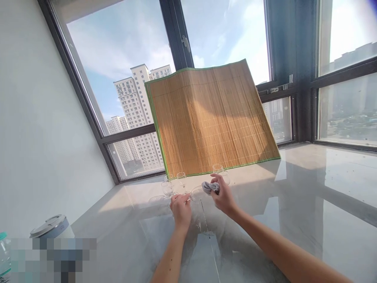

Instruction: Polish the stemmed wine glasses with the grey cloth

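My right hand (224, 198) is closed around a crumpled grey cloth (209, 188), just above the grey glossy surface. My left hand (180, 209) has its fingers pinched on a clear glass (196, 193), which lies between it and the cloth; its faint outline is hard to make out. Beyond my left hand stand a rounded clear glass (167, 187) and another clear glass (181, 179). Past my right fingers, more clear glassware (218, 168) shows, partly hidden by the hand.
A bamboo mat (212, 118) with green edging leans against the dark window frame (176, 35) behind the glasses. A lidded cup (50, 227) stands at the lower left beside a clear bottle (4, 251). A white wall (44, 118) rises at left.
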A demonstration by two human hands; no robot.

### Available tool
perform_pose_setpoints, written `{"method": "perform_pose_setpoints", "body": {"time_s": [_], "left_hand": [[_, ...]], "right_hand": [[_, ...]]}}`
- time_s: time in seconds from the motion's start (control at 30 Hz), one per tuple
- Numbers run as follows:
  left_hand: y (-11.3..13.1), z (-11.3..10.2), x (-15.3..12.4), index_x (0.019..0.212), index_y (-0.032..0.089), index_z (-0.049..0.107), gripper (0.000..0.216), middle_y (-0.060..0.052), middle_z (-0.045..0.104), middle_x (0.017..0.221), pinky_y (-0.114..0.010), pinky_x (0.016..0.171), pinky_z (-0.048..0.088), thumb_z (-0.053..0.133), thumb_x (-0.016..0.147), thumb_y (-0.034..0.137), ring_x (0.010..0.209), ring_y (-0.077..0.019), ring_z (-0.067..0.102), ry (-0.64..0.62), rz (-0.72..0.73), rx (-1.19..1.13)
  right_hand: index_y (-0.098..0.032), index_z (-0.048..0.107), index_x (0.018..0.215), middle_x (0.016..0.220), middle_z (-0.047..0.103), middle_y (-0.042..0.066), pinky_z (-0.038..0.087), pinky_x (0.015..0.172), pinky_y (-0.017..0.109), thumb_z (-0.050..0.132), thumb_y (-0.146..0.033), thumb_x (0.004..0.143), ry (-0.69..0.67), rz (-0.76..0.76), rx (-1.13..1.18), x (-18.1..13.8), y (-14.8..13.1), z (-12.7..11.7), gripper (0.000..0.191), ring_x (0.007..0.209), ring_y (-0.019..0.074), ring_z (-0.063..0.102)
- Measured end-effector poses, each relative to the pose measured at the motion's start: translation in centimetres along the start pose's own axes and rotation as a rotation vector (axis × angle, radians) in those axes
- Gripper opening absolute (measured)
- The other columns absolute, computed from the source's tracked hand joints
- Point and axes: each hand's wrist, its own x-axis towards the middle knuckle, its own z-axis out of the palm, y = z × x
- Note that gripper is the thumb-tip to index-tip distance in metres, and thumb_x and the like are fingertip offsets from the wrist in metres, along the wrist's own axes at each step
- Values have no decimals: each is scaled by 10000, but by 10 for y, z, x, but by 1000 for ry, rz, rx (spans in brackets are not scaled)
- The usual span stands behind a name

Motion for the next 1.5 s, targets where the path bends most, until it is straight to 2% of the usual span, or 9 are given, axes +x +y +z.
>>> {"method": "perform_pose_setpoints", "body": {"time_s": [0.27, 0.47, 0.6, 0.8, 1.0, 1.13, 1.3, 1.4, 1.5], "left_hand": [[-4, 2, 0, 951, 309, 788, 371, -59, 712, 908, -447, 1001, 335, 534, 782, 98, 1144, -303, 491, -83, 37, 108], [-2, 2, 1, 1032, 283, 773, 388, -73, 710, 1013, -419, 985, 367, 517, 798, 108, 1167, -299, 479, -86, 33, 87], [1, 4, 2, 1014, 276, 779, 359, -64, 719, 921, -384, 978, 389, 535, 787, 144, 1123, -278, 508, -94, 51, -9], [7, 6, 2, 917, 232, 790, 263, -60, 705, 799, -316, 852, 437, 569, 782, 186, 950, -229, 582, -152, 101, -125], [12, 6, -3, 817, 178, 768, 231, -14, 678, 688, -259, 693, 409, 559, 806, 278, 698, -158, 582, -275, 69, -274], [15, 3, -3, 733, 165, 706, 234, 28, 567, 572, -227, 582, 348, 572, 800, 344, 583, -117, 490, -253, -13, -458], [15, -7, 2, 578, 182, 545, 415, 34, 462, 526, -223, 522, 315, 532, 833, 509, 514, -93, 390, -128, -157, -615], [12, -7, 4, 617, 181, 558, 420, 20, 496, 565, -228, 522, 316, 518, 831, 540, 523, -100, 401, -143, -193, -674], [11, -1, 2, 580, 193, 493, 414, 41, 427, 522, -233, 524, 289, 545, 808, 534, 516, -99, 375, -188, -147, -631]], "right_hand": [[-247, 468, 1230, 829, 603, -26, 419, 612, 249, 501, -22, 612, -351, 76, 23, -5, 0, 2, 659, 612, 118, 518], [-281, 426, 1264, 882, 592, -17, 477, 464, 249, 602, -189, 692, -378, 421, 453, 0, -9, -6, 605, 566, 129, 565], [-277, 422, 1264, 885, 593, -9, 536, 494, 280, 643, -263, 712, -278, 504, 566, 2, -14, -8, 595, 604, 147, 605], [-252, 435, 1204, 992, 566, 25, 571, 520, 294, 695, -330, 687, -32, 403, 536, 7, -18, -7, 584, 686, 148, 586], [-253, 428, 1202, 1012, 567, 23, 546, 535, 287, 638, -358, 763, 84, 290, 358, 6, -4, -3, 497, 636, 131, 593], [-257, 405, 1236, 1008, 565, 16, 522, 533, 271, 606, -341, 789, 97, 244, 291, 7, -2, -3, 498, 585, 110, 579], [-256, 390, 1257, 1006, 566, 28, 503, 513, 261, 595, -322, 779, 32, 229, 261, 3, -3, 2, 524, 623, 131, 585], [-260, 384, 1265, 1005, 561, 27, 504, 526, 265, 582, -277, 771, -54, 200, 240, -2, -1, 7, 532, 640, 134, 577], [-269, 362, 1291, 1004, 557, 24, 504, 565, 267, 564, -206, 765, -126, 147, 223, -6, -3, 9, 567, 654, 129, 568]]}}
